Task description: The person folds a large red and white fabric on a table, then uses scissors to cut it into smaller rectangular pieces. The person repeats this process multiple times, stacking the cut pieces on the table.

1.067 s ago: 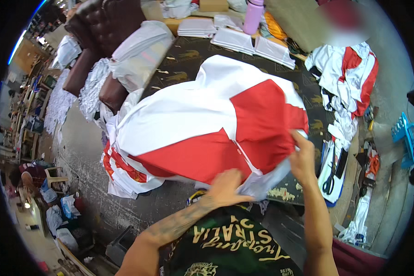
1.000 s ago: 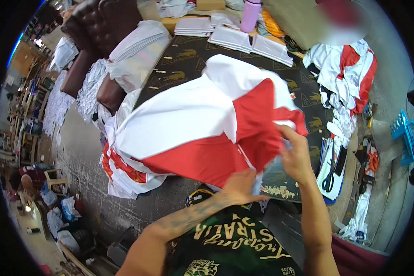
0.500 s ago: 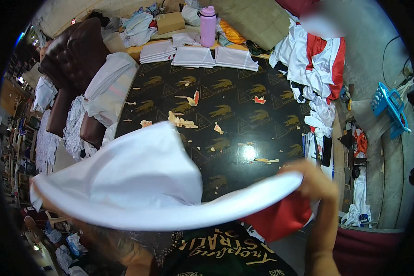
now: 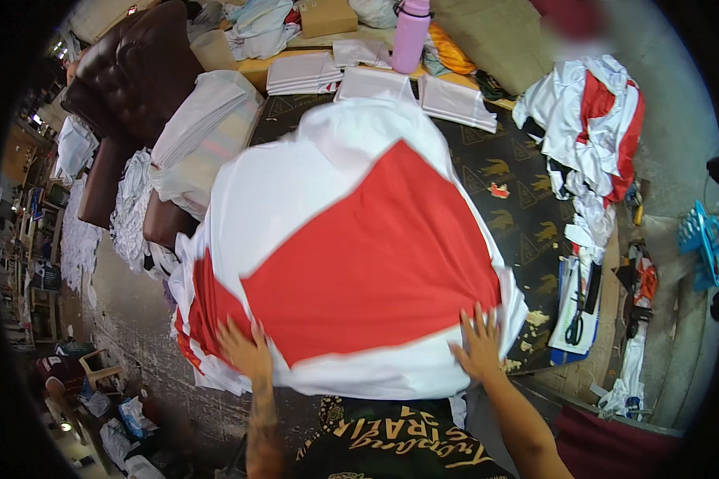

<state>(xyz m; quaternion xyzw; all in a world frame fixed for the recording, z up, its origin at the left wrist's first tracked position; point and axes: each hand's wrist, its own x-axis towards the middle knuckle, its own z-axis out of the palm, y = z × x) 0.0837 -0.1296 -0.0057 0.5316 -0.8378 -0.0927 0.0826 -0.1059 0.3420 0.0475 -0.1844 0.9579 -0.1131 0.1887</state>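
Observation:
A large white cloth with red panels point(image 4: 379, 255) lies spread and billowing across the black table in front of me. My left hand point(image 4: 246, 348) rests on its near left part, fingers spread over the red and white fabric. On the near right edge of the cloth lies my right hand point(image 4: 481, 345), its fingers stretched out flat. Neither hand grips the fabric. The cloth's folds bulge at the far side and hang over the left table edge, hiding most of the tabletop point(image 4: 499, 168).
Stacks of folded white cloth point(image 4: 375, 85) line the far edge beside a pink bottle point(image 4: 411, 36). At left stands a brown armchair point(image 4: 140, 68) with piled cloth. Scissors point(image 4: 575, 323) lie at right, below a heap of white and red fabric point(image 4: 587, 120). A blue basket point(image 4: 699, 243) is farther right.
The cloth, held up and swung in both hands earlier, has come down over the table, with its red panels now showing. Both hands have let go and lie flat on it.

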